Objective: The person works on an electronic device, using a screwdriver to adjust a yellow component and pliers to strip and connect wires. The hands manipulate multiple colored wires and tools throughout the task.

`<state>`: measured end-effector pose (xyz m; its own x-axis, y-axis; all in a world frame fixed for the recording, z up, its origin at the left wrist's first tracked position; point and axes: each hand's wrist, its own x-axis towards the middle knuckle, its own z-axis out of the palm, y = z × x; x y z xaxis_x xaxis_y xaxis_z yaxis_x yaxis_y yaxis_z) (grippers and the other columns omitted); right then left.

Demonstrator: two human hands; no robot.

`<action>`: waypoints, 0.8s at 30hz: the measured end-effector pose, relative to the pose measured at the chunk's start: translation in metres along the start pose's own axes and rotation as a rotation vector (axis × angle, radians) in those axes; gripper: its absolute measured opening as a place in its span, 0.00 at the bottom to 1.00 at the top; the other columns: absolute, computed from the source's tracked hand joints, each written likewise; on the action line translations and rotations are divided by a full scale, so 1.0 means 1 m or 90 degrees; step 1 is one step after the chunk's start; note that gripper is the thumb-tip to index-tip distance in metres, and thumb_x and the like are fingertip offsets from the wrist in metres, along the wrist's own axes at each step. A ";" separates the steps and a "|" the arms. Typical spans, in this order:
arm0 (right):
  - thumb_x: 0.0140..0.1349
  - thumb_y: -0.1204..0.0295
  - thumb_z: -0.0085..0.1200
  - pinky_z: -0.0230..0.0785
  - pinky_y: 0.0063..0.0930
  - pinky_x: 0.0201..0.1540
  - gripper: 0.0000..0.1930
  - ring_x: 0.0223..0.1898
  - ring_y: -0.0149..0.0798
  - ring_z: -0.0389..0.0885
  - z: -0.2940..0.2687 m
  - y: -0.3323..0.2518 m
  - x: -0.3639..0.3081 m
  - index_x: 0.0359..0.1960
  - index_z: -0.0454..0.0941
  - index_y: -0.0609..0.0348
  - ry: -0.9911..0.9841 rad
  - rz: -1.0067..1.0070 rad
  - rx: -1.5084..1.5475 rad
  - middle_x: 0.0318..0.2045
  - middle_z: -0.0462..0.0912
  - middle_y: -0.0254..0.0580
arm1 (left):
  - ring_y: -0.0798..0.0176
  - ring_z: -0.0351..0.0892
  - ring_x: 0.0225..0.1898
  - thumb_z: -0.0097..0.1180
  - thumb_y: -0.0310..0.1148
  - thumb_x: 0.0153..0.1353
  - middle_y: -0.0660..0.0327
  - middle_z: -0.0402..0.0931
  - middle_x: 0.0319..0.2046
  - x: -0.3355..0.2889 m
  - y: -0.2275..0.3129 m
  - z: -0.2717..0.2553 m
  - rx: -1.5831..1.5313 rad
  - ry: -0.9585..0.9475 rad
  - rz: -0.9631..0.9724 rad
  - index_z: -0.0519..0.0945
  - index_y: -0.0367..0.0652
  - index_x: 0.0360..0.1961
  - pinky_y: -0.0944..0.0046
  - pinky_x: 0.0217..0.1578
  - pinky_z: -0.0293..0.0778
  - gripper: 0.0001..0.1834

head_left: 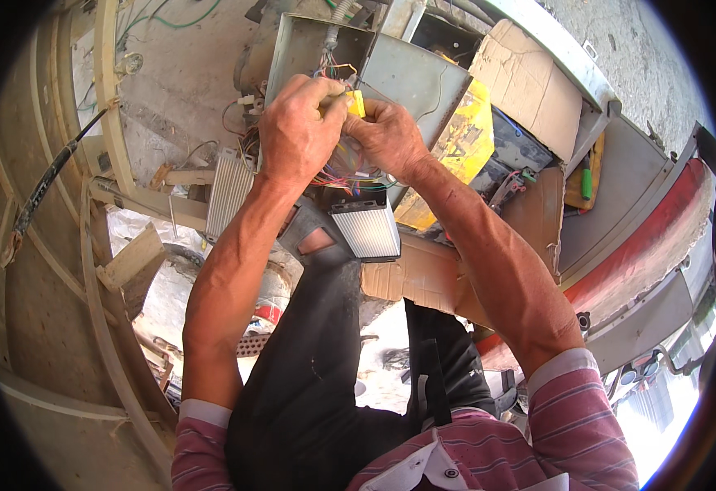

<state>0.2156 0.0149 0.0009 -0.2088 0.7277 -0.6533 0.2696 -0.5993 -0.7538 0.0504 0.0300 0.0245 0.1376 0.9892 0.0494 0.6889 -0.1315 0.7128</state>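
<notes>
Yellow piece [358, 104] pinched above coloured wires [356, 177]

Your right hand [389, 141] grips the yellow piece between thumb and finger; your left hand [299, 127] curls in against it, though you cannot tell what its fingertips hold. An open metal box [304, 45] lies beyond, cardboard [526, 69] to the right, rough grey ground [628, 57] past that.

The left hand [300, 127] and right hand [390, 139] meet side by side over the wires [341, 177], a piece [357, 104] in the right fingers. The box [302, 45] stands beyond the hands; a panel [411, 78] adjoins it on the right, with cardboard [530, 78] farther right. One unit [231, 192] sits left of the wires; a second unit [368, 231] lies nearer the person.
</notes>
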 end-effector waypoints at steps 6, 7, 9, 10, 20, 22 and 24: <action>0.67 0.54 0.63 0.76 0.33 0.36 0.21 0.31 0.27 0.81 0.001 0.000 0.001 0.42 0.87 0.64 -0.001 -0.002 0.030 0.27 0.86 0.37 | 0.65 0.81 0.27 0.68 0.22 0.62 0.57 0.84 0.36 -0.001 -0.002 0.006 -0.041 0.017 -0.013 0.88 0.35 0.42 0.63 0.31 0.77 0.07; 0.67 0.54 0.63 0.76 0.34 0.37 0.21 0.31 0.28 0.82 0.001 0.000 0.000 0.42 0.86 0.64 0.006 -0.007 0.017 0.28 0.87 0.38 | 0.66 0.81 0.27 0.68 0.22 0.62 0.57 0.84 0.36 -0.001 -0.003 0.007 -0.051 0.014 -0.023 0.88 0.35 0.42 0.64 0.31 0.77 0.07; 0.66 0.54 0.64 0.77 0.35 0.37 0.22 0.31 0.29 0.82 0.000 -0.001 -0.001 0.42 0.86 0.65 0.021 -0.019 -0.012 0.28 0.87 0.40 | 0.68 0.80 0.28 0.68 0.21 0.62 0.58 0.84 0.35 -0.002 -0.004 0.008 -0.076 0.013 -0.030 0.88 0.36 0.43 0.65 0.31 0.76 0.08; 0.66 0.53 0.64 0.77 0.36 0.38 0.22 0.31 0.29 0.82 0.000 -0.002 -0.002 0.41 0.86 0.65 0.020 -0.015 -0.018 0.28 0.87 0.40 | 0.68 0.80 0.28 0.68 0.21 0.62 0.58 0.85 0.35 -0.002 -0.004 0.008 -0.078 0.009 -0.033 0.89 0.36 0.43 0.65 0.31 0.76 0.08; 0.65 0.53 0.64 0.77 0.37 0.39 0.23 0.32 0.32 0.83 0.002 -0.001 -0.001 0.41 0.86 0.67 0.030 -0.033 -0.007 0.29 0.88 0.44 | 0.62 0.81 0.27 0.70 0.24 0.61 0.57 0.83 0.32 -0.002 -0.004 0.008 -0.040 0.042 -0.004 0.88 0.37 0.37 0.61 0.31 0.77 0.05; 0.65 0.53 0.64 0.77 0.37 0.39 0.23 0.32 0.32 0.83 0.003 0.002 0.000 0.42 0.86 0.67 0.034 -0.036 0.000 0.29 0.88 0.44 | 0.61 0.81 0.27 0.70 0.24 0.60 0.56 0.83 0.31 -0.002 -0.004 0.008 -0.034 0.041 -0.006 0.88 0.37 0.37 0.60 0.31 0.77 0.05; 0.65 0.53 0.64 0.77 0.37 0.40 0.23 0.32 0.32 0.83 0.003 0.003 0.001 0.42 0.86 0.67 0.040 -0.026 -0.007 0.29 0.88 0.44 | 0.61 0.81 0.27 0.70 0.24 0.61 0.57 0.83 0.31 -0.001 -0.004 0.008 -0.024 0.039 -0.005 0.87 0.37 0.37 0.60 0.31 0.77 0.05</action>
<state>0.2131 0.0123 -0.0021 -0.1602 0.7718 -0.6154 0.2723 -0.5647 -0.7791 0.0527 0.0288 0.0161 0.0867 0.9925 0.0856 0.6626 -0.1216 0.7390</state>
